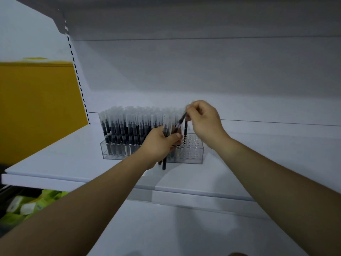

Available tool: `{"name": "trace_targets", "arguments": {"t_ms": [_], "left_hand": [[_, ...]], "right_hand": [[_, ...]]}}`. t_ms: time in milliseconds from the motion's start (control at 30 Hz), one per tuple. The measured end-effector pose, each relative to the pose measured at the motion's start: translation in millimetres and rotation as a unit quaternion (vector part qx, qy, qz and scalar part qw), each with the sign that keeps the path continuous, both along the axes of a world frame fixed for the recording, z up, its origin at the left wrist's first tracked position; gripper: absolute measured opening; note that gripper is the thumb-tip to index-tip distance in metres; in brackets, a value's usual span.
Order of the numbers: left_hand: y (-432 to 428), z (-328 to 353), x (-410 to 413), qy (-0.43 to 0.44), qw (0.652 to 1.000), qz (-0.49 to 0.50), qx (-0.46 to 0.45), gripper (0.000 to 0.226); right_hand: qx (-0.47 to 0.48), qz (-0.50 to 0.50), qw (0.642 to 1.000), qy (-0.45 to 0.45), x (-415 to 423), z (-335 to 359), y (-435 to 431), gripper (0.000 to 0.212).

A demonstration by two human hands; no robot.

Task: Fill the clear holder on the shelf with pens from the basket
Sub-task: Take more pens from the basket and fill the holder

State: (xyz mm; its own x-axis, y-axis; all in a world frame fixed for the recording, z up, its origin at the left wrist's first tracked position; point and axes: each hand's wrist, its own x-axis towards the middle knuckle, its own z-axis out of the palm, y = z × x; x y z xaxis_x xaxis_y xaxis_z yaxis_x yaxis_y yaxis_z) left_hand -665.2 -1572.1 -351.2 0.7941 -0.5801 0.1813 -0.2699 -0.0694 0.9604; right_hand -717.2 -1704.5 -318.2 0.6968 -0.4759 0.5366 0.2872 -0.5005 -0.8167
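A clear holder (191, 154) stands on the white shelf (73, 163), its left and middle rows packed with several upright black pens (125, 126) with frosted caps. Bare holes show at its right end. My left hand (162, 143) grips a small bundle of pens (164, 163) in front of the holder, their ends hanging below my fist. My right hand (204, 122) pinches the cap end of one tilted pen (181, 120) above the bundle. One pen (185, 133) stands alone at the edge of the bare holes. The basket is out of view.
Another white shelf (184, 19) hangs overhead. A yellow panel (36, 108) stands at the left beyond the slotted upright (79, 84). Green and white packages (31, 206) lie below the shelf at lower left. A lower white surface (184, 228) lies under my arms.
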Motion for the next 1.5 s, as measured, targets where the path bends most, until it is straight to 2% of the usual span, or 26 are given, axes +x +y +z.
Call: {"name": "trace_targets", "arguments": {"t_ms": [100,200,367,600,767,900,1100,1133,1200,1233,1300,1400,1500], "left_hand": [[6.2,-4.2,2.5,0.011,1.000,0.005,-0.004,0.010],[11.4,-7.6,5.8,0.011,1.000,0.010,0.000,0.010],[12.7,-6.6,7.4,0.006,1.000,0.016,0.004,0.010],[12.1,-6.7,8.4,-0.003,1.000,0.011,0.017,0.010],[11.6,-7.1,8.6,-0.007,1.000,0.010,0.018,0.009],[12.1,-6.0,8.0,-0.006,1.000,0.006,0.014,0.010],[13.6,0.4,3.6,-0.001,1.000,0.004,0.011,0.009],[14.3,1.4,3.0,0.000,1.000,0.002,0.012,0.010],[14.8,3.6,1.6,-0.003,1.000,-0.003,0.017,0.011],[14.3,4.8,0.5,-0.003,1.000,-0.005,0.020,0.011],[12.1,7.6,-2.6,-0.004,1.000,-0.009,0.025,0.012],[8.1,11.7,-7.8,-0.014,0.999,-0.015,0.030,0.016],[7.0,13.4,-10.9,-0.021,0.999,-0.018,0.030,0.018]], "right_hand": [[0.081,-0.035,0.994,-0.066,2.1,15.7,-9.9,0.018],[0.058,-0.061,0.993,-0.083,5.2,19.0,-21.4,0.017],[0.009,-0.076,0.997,-0.020,16.5,-2.0,-30.7,0.006],[-0.056,-0.064,0.996,0.029,26.1,-13.6,-25.3,0.008],[-0.125,-0.076,0.987,0.071,34.4,-25.3,-24.0,0.019],[-0.127,-0.096,0.983,0.097,38.7,-23.0,-24.6,0.018],[-0.158,-0.106,0.960,0.204,38.9,-26.1,-26.2,0.019],[-0.160,-0.117,0.963,0.180,35.7,-26.4,-25.2,0.023],[-0.146,-0.124,0.979,0.076,24.7,-20.6,-18.2,0.022],[-0.138,-0.108,0.984,0.026,18.2,-15.1,-13.1,0.017],[-0.148,-0.041,0.988,0.003,6.2,-4.0,-3.3,0.014],[-0.167,0.072,0.981,0.071,-5.5,5.2,8.0,0.016],[-0.142,0.110,0.980,0.090,-10.8,7.0,10.8,0.015]]}}
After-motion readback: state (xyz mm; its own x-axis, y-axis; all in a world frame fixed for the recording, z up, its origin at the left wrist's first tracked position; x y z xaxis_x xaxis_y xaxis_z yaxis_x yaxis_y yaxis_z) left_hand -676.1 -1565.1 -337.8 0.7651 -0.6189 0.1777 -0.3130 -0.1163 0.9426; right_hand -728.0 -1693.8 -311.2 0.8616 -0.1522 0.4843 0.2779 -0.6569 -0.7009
